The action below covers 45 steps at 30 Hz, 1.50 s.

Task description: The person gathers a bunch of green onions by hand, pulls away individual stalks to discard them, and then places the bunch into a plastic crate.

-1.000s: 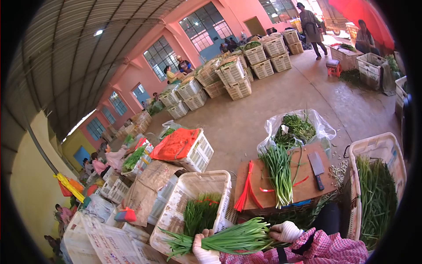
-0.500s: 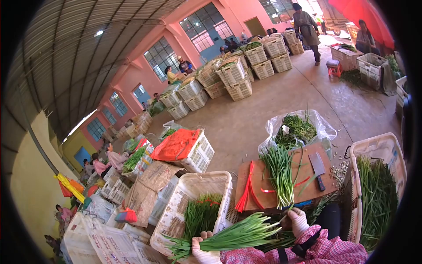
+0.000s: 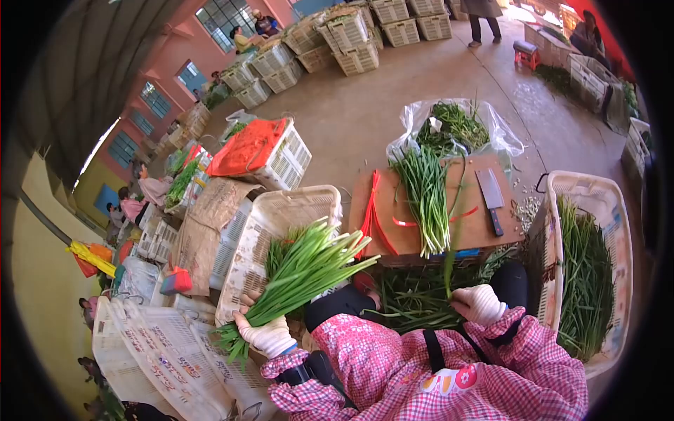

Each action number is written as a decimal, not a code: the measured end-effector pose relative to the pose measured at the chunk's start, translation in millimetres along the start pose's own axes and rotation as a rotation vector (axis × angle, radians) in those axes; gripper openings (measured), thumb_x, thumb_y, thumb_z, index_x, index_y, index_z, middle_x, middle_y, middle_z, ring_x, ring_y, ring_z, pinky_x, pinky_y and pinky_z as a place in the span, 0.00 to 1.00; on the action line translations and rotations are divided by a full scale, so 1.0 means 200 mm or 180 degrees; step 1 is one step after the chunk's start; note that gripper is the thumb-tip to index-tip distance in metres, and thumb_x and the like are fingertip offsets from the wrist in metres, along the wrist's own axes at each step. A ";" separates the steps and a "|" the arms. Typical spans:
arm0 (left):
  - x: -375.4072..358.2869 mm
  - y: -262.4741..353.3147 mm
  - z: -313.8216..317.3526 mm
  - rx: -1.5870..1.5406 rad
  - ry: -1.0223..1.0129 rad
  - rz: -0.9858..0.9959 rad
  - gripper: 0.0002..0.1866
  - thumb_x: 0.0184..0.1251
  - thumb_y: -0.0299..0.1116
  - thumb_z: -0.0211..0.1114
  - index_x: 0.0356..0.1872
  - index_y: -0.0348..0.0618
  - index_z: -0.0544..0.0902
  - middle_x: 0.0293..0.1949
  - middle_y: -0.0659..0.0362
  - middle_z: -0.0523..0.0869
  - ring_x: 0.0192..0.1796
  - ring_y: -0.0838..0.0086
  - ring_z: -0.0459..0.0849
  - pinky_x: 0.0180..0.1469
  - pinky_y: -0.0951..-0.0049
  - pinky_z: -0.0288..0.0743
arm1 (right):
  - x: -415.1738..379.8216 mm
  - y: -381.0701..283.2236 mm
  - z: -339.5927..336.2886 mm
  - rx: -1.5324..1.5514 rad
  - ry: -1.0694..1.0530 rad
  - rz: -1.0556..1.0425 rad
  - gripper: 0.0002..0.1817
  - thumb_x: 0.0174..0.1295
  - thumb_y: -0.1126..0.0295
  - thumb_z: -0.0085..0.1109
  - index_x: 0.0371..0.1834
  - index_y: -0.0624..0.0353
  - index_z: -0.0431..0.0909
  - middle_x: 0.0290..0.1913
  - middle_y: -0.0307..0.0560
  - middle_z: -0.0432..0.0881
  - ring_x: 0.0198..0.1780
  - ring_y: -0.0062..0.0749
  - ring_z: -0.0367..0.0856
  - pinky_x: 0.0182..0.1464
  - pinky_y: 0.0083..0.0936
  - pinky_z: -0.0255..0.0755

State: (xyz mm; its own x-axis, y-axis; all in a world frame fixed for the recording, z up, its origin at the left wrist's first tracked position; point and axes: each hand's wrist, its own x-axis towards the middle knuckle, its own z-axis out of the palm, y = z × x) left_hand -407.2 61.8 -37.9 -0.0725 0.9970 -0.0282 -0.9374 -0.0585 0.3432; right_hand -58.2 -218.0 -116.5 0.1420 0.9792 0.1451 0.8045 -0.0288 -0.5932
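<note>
My left hand [image 3: 263,335], in a pale glove, is closed round the leafy end of a bunch of garlic chives [image 3: 303,270]. The bunch slants over a white crate [image 3: 330,198], its pale stem ends pointing up and right. My right hand [image 3: 479,305], also gloved, pinches a long green leaf [image 3: 449,270] that rises blurred toward the board. On the brown board [image 3: 463,237] lie a second bunch of chives [image 3: 425,200], red ties [image 3: 372,217], and a cleaver [image 3: 490,200] with a dark handle.
At right stands a crate [image 3: 554,281] of long greens. Loose leaves [image 3: 411,302] lie below the board. Behind it sits a clear plastic bag [image 3: 502,130] of greens. A red-covered crate [image 3: 291,158] and flattened white crates [image 3: 154,358] are at left. Other people and stacked crates are farther back.
My view has tilted down. The bunch in my left hand has moved left and turned steeper, over the crate. My right hand has drawn apart from it with a leaf.
</note>
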 end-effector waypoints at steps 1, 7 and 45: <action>0.00 -0.02 0.03 -0.0096 0.0181 -0.0031 0.09 0.60 0.41 0.65 0.25 0.50 0.80 0.46 0.62 0.85 0.55 0.64 0.79 0.59 0.41 0.69 | 0.00 -0.01 -0.01 0.0020 -0.0018 0.0027 0.12 0.59 0.66 0.56 0.44 0.58 0.78 0.27 0.49 0.83 0.29 0.43 0.83 0.33 0.36 0.75; -0.06 -0.07 0.06 -0.0330 0.0532 -0.0228 0.14 0.65 0.42 0.60 0.25 0.46 0.80 0.42 0.61 0.86 0.53 0.64 0.80 0.59 0.45 0.71 | 0.06 -0.15 -0.02 0.0325 -0.0250 0.0292 0.20 0.54 0.62 0.61 0.50 0.55 0.77 0.33 0.54 0.84 0.37 0.53 0.82 0.40 0.40 0.76; -0.24 -0.28 0.17 -0.0475 -0.1204 -0.0928 0.05 0.64 0.30 0.61 0.37 0.40 0.78 0.37 0.63 0.82 0.47 0.74 0.78 0.59 0.67 0.71 | 0.15 -0.27 -0.09 0.4419 0.0936 0.0920 0.13 0.64 0.67 0.55 0.43 0.67 0.79 0.33 0.47 0.84 0.36 0.25 0.81 0.44 0.25 0.75</action>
State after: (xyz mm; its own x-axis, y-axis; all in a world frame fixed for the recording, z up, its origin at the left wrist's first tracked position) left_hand -339.1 18.6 -23.9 0.3025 0.9200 0.2491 -0.9408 0.2463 0.2329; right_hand -87.3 -190.3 -66.6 0.4481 0.8921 -0.0575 -0.4457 0.1671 -0.8795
